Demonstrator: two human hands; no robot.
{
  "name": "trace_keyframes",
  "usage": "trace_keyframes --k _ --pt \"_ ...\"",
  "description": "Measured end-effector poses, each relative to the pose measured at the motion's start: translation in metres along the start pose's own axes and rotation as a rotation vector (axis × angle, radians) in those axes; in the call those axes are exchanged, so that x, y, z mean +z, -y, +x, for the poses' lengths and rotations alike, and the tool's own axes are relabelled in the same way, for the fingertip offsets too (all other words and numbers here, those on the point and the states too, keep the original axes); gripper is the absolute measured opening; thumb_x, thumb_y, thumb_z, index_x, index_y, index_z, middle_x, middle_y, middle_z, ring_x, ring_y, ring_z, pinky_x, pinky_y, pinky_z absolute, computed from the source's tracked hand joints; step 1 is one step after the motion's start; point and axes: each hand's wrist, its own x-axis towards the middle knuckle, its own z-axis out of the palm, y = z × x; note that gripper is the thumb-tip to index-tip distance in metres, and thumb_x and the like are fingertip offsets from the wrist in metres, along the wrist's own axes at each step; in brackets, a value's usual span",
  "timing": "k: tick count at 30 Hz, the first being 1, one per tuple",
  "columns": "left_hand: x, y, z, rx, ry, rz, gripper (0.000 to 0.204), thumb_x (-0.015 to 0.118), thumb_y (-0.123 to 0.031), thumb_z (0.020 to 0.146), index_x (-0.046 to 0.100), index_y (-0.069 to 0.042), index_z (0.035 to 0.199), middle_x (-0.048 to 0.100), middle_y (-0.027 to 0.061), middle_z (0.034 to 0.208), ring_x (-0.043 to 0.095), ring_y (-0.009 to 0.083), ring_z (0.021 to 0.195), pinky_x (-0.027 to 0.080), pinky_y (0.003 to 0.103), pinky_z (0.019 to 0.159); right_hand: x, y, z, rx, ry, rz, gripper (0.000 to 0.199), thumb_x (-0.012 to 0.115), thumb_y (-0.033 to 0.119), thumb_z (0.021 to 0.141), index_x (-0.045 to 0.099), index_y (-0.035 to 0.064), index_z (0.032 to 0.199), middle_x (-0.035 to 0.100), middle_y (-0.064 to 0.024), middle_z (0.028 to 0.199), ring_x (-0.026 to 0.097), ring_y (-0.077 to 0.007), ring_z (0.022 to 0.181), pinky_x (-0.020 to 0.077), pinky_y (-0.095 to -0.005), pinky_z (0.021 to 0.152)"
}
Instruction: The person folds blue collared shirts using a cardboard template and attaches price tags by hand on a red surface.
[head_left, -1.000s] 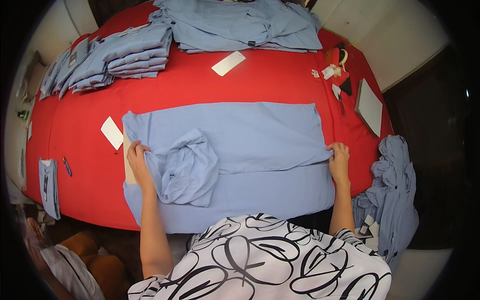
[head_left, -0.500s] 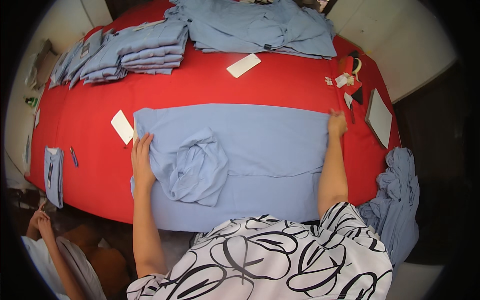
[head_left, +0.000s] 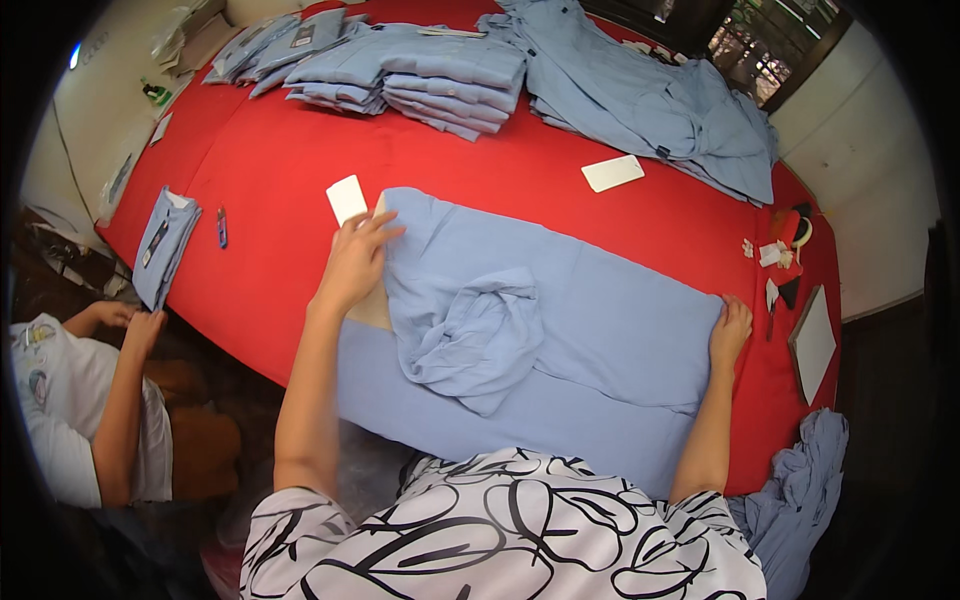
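A light-blue shirt (head_left: 590, 290) lies folded flat before me, with a bunched sleeve or collar part (head_left: 470, 340) on top toward its left. A beige sheet (head_left: 371, 308), perhaps card, shows along its left edge. My left hand (head_left: 355, 262) is over that edge, fingers spread and partly over the sheet, close to a white card (head_left: 347, 199). At the opposite end, my right hand (head_left: 732, 328) has its fingers curled on the shirt's right edge.
Folded blue shirts (head_left: 450, 75) are stacked at the back left, with loose ones (head_left: 650, 110) at the back right. On the red cloth (head_left: 270, 260) are another white card (head_left: 613, 173), a small blue cutter (head_left: 222, 228) and a white board (head_left: 813, 345). A co-worker (head_left: 85, 420) handles a folded shirt (head_left: 165, 245).
The view has swung left, so the table appears shifted right. My left hand has moved to the shirt's upper left corner, and more of the beige sheet shows. The right hand stays at the right edge.
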Motion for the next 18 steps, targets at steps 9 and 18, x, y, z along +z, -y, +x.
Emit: trace_keyframes --k 9,18 --pt "0.051 0.004 0.069 0.037 -0.270 0.123 0.028 0.061 -0.022 0.085 0.063 -0.010 0.111 0.059 0.0092 0.104 0.052 0.0298 0.107 0.037 0.045 0.099 0.001 -0.017 -0.002 0.051 0.065 -0.082 0.022 0.060 0.025 0.095 0.061 0.0058 0.105 0.057 -0.0109 0.111 0.050 -0.0319 0.111 0.0383 -0.0465 0.097" --pt "0.056 0.005 0.072 -0.157 -0.379 0.274 0.038 0.065 -0.035 0.080 0.060 -0.007 0.105 0.056 0.0100 0.105 0.049 0.0309 0.105 0.033 0.046 0.097 0.002 -0.018 -0.002 0.251 0.047 -0.267 0.041 0.056 0.046 0.095 0.060 0.0093 0.113 0.055 -0.0102 0.125 0.049 -0.0350 0.116 0.0368 -0.0530 0.099"
